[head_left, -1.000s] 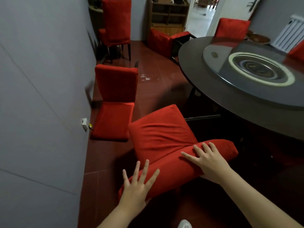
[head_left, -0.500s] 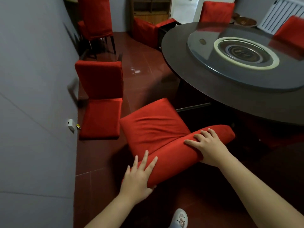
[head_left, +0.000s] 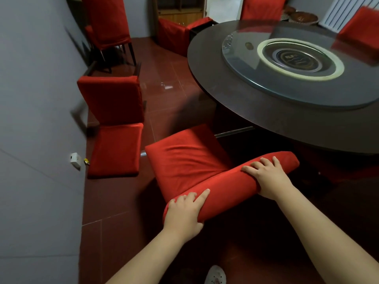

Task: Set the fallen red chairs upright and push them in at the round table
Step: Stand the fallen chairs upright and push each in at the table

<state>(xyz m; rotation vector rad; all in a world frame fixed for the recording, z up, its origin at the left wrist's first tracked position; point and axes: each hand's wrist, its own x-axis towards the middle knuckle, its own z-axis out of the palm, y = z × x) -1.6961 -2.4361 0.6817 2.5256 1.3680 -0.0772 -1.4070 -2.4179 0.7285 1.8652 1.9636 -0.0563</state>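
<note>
Both hands are on the top edge of the near red chair [head_left: 184, 160]. The left hand [head_left: 184, 214] sits at 6 o'clock in the view. Its fingers are curled over the left end of the padded back and it holds on. The right hand [head_left: 270, 177] is at about 4 o'clock. It is wrapped over the same padded back, closer to the right end, and it grips too. The thumbs are hidden under the cloth.

This chair looks upright, with its seat facing up. It stands just beside the edge of the round tabletop [head_left: 235, 95], which fills the view from 1 to 3 o'clock. A thin metal leg sticks out from the chair toward the table.

A second red chair [head_left: 114, 128] lies flat on its back on the floor [head_left: 168, 103] at 9 o'clock, right next to the grey wall [head_left: 30, 119]. Another red chair [head_left: 174, 35] lies tipped over on the floor at 12 o'clock, near the far edge of the table. A tall red chair [head_left: 106, 23] stands up at 11 o'clock by the wall.

A glass turning plate [head_left: 246, 78] sits in the middle of the tabletop. A white shoe [head_left: 215, 275] shows at the bottom.
</note>
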